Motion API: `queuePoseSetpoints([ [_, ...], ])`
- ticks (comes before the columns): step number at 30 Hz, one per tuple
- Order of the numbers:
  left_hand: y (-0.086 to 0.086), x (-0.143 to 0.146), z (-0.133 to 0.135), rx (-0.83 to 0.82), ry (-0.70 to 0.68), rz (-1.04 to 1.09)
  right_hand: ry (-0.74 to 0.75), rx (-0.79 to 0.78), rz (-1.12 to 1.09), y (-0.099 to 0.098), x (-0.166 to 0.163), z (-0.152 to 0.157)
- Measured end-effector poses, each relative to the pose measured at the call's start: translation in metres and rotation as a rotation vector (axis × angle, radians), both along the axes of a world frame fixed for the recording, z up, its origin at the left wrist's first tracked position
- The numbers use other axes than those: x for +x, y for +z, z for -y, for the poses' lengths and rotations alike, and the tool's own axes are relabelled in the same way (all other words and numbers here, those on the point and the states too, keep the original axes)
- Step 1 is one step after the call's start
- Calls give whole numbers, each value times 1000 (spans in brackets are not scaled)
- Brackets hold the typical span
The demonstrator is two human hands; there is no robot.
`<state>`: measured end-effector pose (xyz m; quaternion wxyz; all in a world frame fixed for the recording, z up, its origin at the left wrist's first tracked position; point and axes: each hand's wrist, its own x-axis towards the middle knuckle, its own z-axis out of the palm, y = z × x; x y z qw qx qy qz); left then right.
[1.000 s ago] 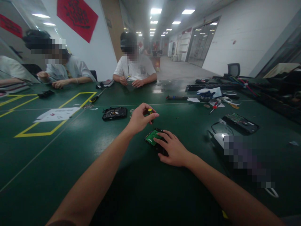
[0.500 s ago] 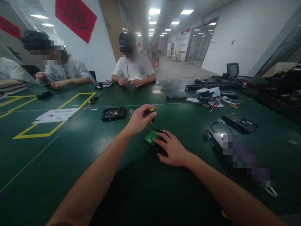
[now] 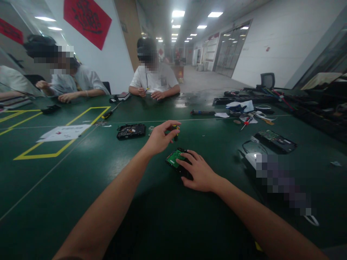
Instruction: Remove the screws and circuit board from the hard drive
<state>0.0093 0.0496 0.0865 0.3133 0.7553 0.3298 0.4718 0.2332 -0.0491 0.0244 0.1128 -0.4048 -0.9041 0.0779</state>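
My left hand [image 3: 160,136] is closed around the black and yellow handle of a screwdriver [image 3: 176,136], held roughly upright just beyond a hard drive [image 3: 173,159]. The tool's lower end is too dark to make out. Green circuit board shows on the drive's upper face. My right hand [image 3: 199,170] lies over the drive's right part, fingers spread across the board and thumb at the near edge, holding it against the table. That hand hides much of the drive.
An opened black drive case [image 3: 131,131] and small screws [image 3: 151,130] lie to the left. On the right are another drive [image 3: 276,141], a cabled device [image 3: 252,159] and a red screwdriver [image 3: 246,123]. A paper sheet [image 3: 63,132] lies within yellow tape. Co-workers sit across the table.
The screwdriver handle has turned slightly in my left fingers, showing more yellow along its side. My right hand and the hard drive have stayed put.
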Motion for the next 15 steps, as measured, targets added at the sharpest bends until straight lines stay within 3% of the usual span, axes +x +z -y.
queuePoseSetpoints([
  [5,0,0,2,52,90,-56,-1,5,0,1,0,1],
  [11,-3,0,2,41,21,-65,3,12,-5,-1,0,1],
  [15,-4,0,0,107,99,-76,-3,6,-5,-1,0,0],
])
